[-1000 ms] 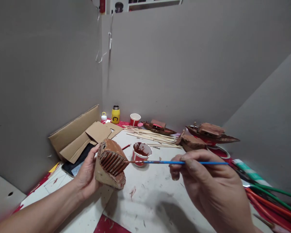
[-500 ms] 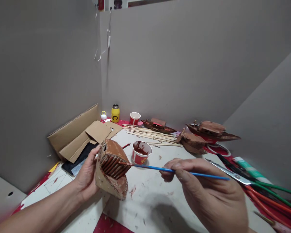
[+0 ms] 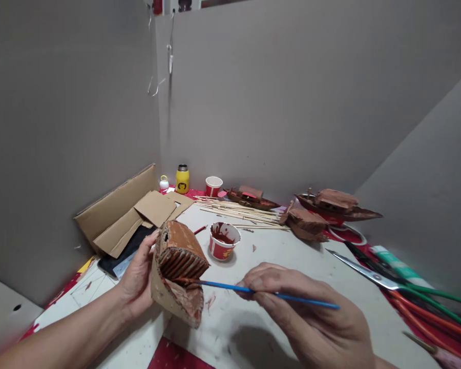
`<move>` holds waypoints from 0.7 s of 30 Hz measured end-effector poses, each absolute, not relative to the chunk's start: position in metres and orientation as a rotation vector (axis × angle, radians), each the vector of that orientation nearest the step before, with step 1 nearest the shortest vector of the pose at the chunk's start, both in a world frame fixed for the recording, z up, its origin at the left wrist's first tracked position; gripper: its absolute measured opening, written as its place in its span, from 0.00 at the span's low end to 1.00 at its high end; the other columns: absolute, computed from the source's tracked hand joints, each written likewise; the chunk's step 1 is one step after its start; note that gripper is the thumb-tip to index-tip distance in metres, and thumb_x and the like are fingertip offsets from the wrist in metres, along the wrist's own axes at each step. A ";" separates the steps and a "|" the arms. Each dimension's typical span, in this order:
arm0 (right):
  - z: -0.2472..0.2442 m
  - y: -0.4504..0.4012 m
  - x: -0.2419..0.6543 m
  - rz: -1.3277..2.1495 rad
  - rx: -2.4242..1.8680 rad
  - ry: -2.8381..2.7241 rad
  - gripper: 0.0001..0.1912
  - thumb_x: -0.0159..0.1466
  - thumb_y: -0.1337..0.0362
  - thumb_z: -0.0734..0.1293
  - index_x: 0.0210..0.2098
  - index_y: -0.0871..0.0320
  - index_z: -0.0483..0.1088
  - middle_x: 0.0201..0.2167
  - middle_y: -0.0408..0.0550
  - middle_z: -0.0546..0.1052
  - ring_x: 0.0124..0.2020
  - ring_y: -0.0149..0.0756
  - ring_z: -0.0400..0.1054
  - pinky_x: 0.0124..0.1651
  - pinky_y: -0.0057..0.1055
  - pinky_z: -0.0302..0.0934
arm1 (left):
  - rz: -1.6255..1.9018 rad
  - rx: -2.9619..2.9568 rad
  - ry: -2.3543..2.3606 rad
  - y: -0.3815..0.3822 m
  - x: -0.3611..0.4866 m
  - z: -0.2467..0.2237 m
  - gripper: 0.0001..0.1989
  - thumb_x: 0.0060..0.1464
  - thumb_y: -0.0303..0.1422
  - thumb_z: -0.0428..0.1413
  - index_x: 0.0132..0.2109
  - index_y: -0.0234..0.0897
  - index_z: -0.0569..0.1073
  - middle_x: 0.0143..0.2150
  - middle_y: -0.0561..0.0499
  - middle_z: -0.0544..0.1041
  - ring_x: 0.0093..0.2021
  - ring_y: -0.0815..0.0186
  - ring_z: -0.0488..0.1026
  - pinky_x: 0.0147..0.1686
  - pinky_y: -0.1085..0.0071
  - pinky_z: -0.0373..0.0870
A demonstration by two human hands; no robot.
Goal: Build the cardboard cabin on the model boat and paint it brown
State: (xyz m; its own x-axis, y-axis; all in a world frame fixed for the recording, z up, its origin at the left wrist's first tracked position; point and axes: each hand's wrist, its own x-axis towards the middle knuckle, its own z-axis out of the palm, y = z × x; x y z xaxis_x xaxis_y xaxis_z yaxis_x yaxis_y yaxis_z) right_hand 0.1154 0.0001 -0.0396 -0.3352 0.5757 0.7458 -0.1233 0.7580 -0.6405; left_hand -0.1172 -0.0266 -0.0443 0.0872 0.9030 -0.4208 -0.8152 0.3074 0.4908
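Observation:
My left hand (image 3: 136, 277) grips a small cardboard boat model (image 3: 182, 246) from its left side, with the fingers mostly hidden behind it. Brown paint covers its curved roof and ribbed inside; the outer hull is still bare cardboard colour in front. Pinched in my right hand (image 3: 292, 302) is a thin blue paintbrush (image 3: 226, 287). Its brown-coated tip reaches into the model's opening, below the ribbed part. Just behind the model stands a red and white paper cup (image 3: 225, 248) with dark brown paint inside.
Thin wooden sticks (image 3: 242, 211) lie across the back, near several brown boat models (image 3: 307, 223). Cardboard pieces (image 3: 126, 220) and a yellow bottle (image 3: 182, 179) are at back left. Scissors (image 3: 364, 271) and green and orange cables (image 3: 415, 307) lie at right.
My right hand has moved left and down with the paintbrush. Its tip has gone from the ribbed part to the lower inside of the model, which has tilted slightly.

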 end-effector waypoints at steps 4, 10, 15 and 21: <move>-0.029 0.000 0.126 0.658 -0.451 -1.676 0.06 0.66 0.64 0.71 0.41 0.45 0.80 0.29 0.45 0.82 0.30 0.39 0.77 0.31 0.35 0.76 | 1.340 0.190 0.773 -0.027 -0.115 -0.040 0.21 0.62 0.39 0.55 0.55 0.29 0.77 0.39 0.39 0.85 0.37 0.55 0.83 0.47 0.59 0.77; -0.019 -0.003 0.142 0.575 -0.522 -1.565 0.04 0.64 0.59 0.74 0.40 0.42 0.80 0.28 0.44 0.80 0.28 0.41 0.74 0.34 0.42 0.76 | 1.432 0.326 0.840 -0.027 -0.115 -0.049 0.18 0.60 0.37 0.58 0.55 0.34 0.77 0.39 0.44 0.86 0.39 0.56 0.83 0.50 0.61 0.76; -0.018 -0.006 0.143 0.562 -0.521 -1.617 0.04 0.65 0.59 0.73 0.40 0.43 0.80 0.30 0.45 0.81 0.29 0.40 0.75 0.33 0.38 0.77 | 1.423 0.595 0.833 -0.029 -0.120 -0.063 0.20 0.55 0.41 0.64 0.52 0.37 0.79 0.43 0.45 0.85 0.43 0.56 0.82 0.46 0.66 0.76; -0.026 -0.002 0.144 0.509 -0.556 -1.678 0.06 0.65 0.62 0.72 0.42 0.44 0.80 0.33 0.44 0.83 0.32 0.39 0.77 0.39 0.34 0.78 | 1.519 0.917 0.845 -0.034 -0.123 -0.065 0.29 0.52 0.38 0.68 0.61 0.43 0.74 0.57 0.45 0.80 0.57 0.55 0.76 0.54 0.67 0.73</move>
